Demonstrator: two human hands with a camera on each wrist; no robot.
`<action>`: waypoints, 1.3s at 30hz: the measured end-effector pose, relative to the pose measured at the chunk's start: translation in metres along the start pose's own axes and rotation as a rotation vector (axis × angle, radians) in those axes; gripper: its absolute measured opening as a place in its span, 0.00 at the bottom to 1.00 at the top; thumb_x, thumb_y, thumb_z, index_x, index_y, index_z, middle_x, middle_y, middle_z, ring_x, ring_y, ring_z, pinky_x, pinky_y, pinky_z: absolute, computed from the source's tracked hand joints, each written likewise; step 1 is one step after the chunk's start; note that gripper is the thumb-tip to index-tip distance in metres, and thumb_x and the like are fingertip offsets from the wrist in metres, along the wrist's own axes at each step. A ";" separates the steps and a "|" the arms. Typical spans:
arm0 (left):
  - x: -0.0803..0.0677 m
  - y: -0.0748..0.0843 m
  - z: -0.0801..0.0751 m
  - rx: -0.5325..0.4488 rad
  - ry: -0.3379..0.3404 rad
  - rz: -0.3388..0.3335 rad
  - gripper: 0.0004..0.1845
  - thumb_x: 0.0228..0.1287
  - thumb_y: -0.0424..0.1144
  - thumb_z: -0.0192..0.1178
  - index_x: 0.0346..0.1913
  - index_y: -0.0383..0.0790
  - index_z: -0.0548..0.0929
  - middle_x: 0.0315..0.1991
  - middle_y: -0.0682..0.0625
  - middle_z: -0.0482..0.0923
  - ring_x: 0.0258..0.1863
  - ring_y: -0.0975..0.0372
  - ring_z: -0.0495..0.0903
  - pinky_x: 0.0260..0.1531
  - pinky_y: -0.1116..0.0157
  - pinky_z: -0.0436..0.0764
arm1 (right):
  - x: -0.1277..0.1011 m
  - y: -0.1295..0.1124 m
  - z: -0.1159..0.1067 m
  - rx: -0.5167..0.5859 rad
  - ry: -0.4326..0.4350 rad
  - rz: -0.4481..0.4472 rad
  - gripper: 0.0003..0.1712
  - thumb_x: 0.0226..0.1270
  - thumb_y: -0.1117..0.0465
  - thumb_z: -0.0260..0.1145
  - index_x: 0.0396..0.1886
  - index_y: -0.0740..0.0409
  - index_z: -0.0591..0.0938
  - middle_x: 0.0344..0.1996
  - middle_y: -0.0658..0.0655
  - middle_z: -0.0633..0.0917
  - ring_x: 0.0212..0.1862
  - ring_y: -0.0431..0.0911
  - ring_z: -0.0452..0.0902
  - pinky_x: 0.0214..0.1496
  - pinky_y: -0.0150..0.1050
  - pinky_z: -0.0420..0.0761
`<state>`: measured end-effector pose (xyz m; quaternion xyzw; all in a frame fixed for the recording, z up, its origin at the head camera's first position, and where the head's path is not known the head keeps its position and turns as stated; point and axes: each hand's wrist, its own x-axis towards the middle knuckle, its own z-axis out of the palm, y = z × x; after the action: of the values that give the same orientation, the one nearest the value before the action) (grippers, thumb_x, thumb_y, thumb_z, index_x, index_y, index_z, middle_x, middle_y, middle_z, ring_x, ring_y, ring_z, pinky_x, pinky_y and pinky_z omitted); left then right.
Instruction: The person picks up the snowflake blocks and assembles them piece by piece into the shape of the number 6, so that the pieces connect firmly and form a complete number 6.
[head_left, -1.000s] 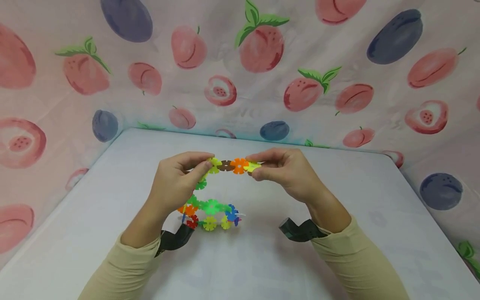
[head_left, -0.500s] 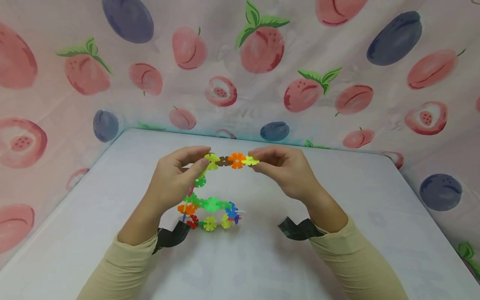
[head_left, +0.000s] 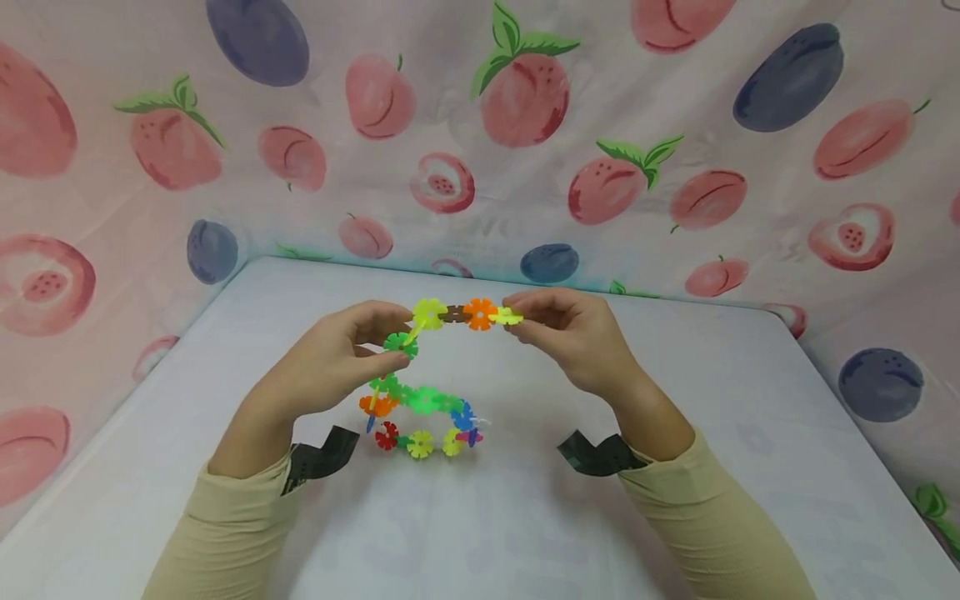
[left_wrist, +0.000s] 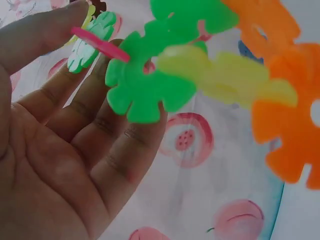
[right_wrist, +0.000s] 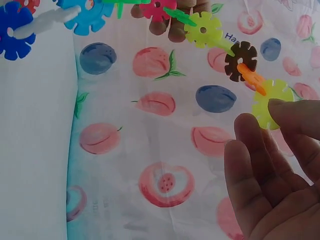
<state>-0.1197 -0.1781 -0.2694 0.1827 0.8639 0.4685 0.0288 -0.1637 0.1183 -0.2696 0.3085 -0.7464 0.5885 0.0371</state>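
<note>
A chain of flower-shaped plastic discs (head_left: 480, 315), notched and slotted into one another, is held up between both hands in the head view. With thumb and fingers my right hand (head_left: 581, 342) pinches the yellow end disc (right_wrist: 275, 102). My left hand (head_left: 337, 358) grips the chain lower down, near a green disc (head_left: 402, 345); in the left wrist view its thumb lies on a pink disc (left_wrist: 102, 45) and the fingers are behind. Below, the chain continues into a loop of green, orange, red, yellow and blue discs (head_left: 424, 400), partly behind the left hand.
A white-covered table (head_left: 495, 517) lies under the hands. Behind and at both sides hangs a fruit-printed cloth (head_left: 480, 225). A black wrist mount (head_left: 326, 454) sits at the left cuff, another black mount (head_left: 600, 454) at the right.
My left hand has let go of the upper yellow disc and shifted down the chain to the green and pink discs. The chain's upper part and my right hand have risen slightly.
</note>
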 end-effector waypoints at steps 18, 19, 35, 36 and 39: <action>0.006 -0.007 0.002 0.014 -0.011 -0.003 0.28 0.67 0.36 0.67 0.69 0.41 0.72 0.55 0.45 0.81 0.53 0.54 0.81 0.53 0.52 0.80 | -0.005 0.008 -0.005 0.021 0.021 0.148 0.32 0.66 0.73 0.66 0.68 0.69 0.67 0.57 0.65 0.79 0.45 0.45 0.85 0.50 0.37 0.83; 0.007 -0.007 0.003 0.003 0.000 -0.007 0.28 0.67 0.36 0.67 0.69 0.41 0.73 0.55 0.44 0.80 0.52 0.54 0.82 0.53 0.52 0.80 | -0.007 0.011 -0.005 0.023 0.007 0.172 0.33 0.67 0.72 0.66 0.69 0.68 0.65 0.58 0.65 0.79 0.46 0.46 0.85 0.51 0.38 0.83; 0.014 -0.011 0.016 -0.122 0.051 -0.062 0.31 0.67 0.36 0.67 0.71 0.43 0.70 0.58 0.40 0.77 0.52 0.53 0.82 0.44 0.59 0.84 | -0.038 0.045 0.026 -0.339 -0.405 0.296 0.28 0.64 0.60 0.72 0.62 0.59 0.74 0.48 0.52 0.84 0.48 0.47 0.81 0.52 0.44 0.81; 0.015 -0.011 0.017 -0.130 0.049 -0.063 0.31 0.67 0.36 0.67 0.71 0.43 0.69 0.58 0.40 0.77 0.52 0.53 0.82 0.44 0.59 0.84 | -0.038 0.046 0.025 -0.354 -0.392 0.286 0.26 0.64 0.61 0.71 0.60 0.59 0.75 0.47 0.52 0.85 0.46 0.46 0.81 0.51 0.43 0.81; 0.016 -0.011 0.018 -0.152 0.044 -0.071 0.32 0.67 0.36 0.66 0.72 0.43 0.69 0.58 0.39 0.76 0.51 0.53 0.82 0.42 0.59 0.85 | -0.039 0.048 0.023 -0.357 -0.362 0.264 0.19 0.66 0.64 0.69 0.55 0.59 0.77 0.43 0.50 0.85 0.45 0.45 0.81 0.48 0.41 0.81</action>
<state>-0.1338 -0.1637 -0.2866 0.1390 0.8322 0.5353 0.0403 -0.1490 0.1194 -0.3337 0.2974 -0.8664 0.3828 -0.1197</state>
